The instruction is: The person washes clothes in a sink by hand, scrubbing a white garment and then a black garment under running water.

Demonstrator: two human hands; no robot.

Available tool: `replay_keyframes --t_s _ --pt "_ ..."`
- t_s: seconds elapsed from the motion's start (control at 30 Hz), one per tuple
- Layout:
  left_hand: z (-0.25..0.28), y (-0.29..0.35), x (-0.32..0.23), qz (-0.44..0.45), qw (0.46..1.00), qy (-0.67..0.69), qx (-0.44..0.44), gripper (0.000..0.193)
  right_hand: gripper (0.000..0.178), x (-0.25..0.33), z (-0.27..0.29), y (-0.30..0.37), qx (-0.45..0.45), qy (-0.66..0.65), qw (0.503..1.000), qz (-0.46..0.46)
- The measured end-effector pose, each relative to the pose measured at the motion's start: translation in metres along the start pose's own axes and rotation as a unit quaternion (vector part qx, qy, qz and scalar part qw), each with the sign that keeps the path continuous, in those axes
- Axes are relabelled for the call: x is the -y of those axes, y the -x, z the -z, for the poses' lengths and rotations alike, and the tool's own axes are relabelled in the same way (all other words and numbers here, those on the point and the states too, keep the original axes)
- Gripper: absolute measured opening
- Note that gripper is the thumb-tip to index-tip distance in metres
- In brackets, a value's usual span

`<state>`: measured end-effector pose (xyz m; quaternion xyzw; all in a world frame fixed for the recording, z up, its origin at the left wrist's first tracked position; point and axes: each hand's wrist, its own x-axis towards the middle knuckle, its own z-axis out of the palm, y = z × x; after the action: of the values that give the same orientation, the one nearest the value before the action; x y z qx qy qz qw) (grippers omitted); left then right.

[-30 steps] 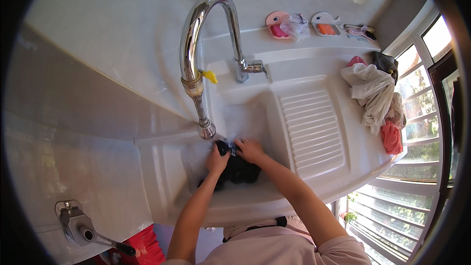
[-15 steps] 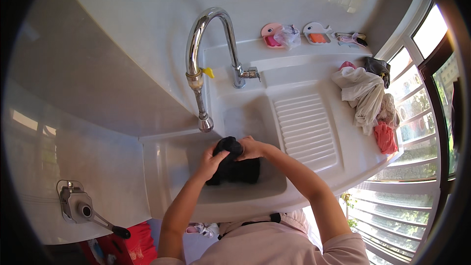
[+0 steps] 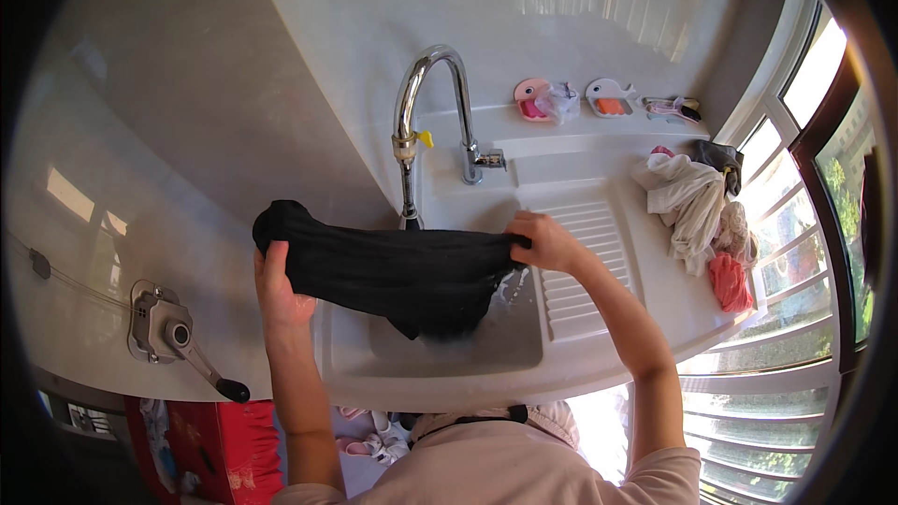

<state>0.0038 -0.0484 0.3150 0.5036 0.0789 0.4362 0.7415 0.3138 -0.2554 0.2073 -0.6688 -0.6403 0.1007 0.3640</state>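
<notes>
A wet black garment (image 3: 393, 266), its exact kind unclear, hangs stretched sideways over the white sink (image 3: 449, 372). My left hand (image 3: 283, 288) grips its bunched left end, thumb in front and the other fingers hidden behind the cloth. At the other end, my right hand (image 3: 547, 241) pinches the top corner between closed fingers. The lower edge of the garment droops into the basin, where water drips and splashes beside it. Behind the cloth, the spray head of the chrome faucet (image 3: 408, 122) is partly covered.
Right of the basin is a ribbed washboard (image 3: 585, 266). Piled clothes, white (image 3: 687, 196) and coral (image 3: 730, 282), lie by the window. Pink (image 3: 531, 101) and white (image 3: 610, 100) whale-shaped soap dishes stand on the back ledge. A hand crank (image 3: 178, 332) juts from the left wall.
The black garment, bunched low in the basin before, is now lifted and spread out. My left hand has moved left and up, my right hand right and up. The view has shifted slightly.
</notes>
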Motion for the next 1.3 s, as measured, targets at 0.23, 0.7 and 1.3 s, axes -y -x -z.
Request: replay_keyframes --t_s 0.23,0.7,1.3 --pt "0.004 -0.001 0.029 0.113 0.990 0.046 -0.072 0.031 0.021 0.006 0.021 -0.004 -0.117 -0.134 0.977 -0.117" --pt "0.033 0.009 0.018 0.111 0.990 0.074 -0.038 0.035 0.015 0.067 0.083 -0.005 0.018 -0.210 0.977 0.003" --pt "0.164 0.060 0.271 0.433 0.881 -0.148 -0.124 0.057 0.032 -0.086 -0.192 0.011 -0.240 -0.326 0.813 -0.419"
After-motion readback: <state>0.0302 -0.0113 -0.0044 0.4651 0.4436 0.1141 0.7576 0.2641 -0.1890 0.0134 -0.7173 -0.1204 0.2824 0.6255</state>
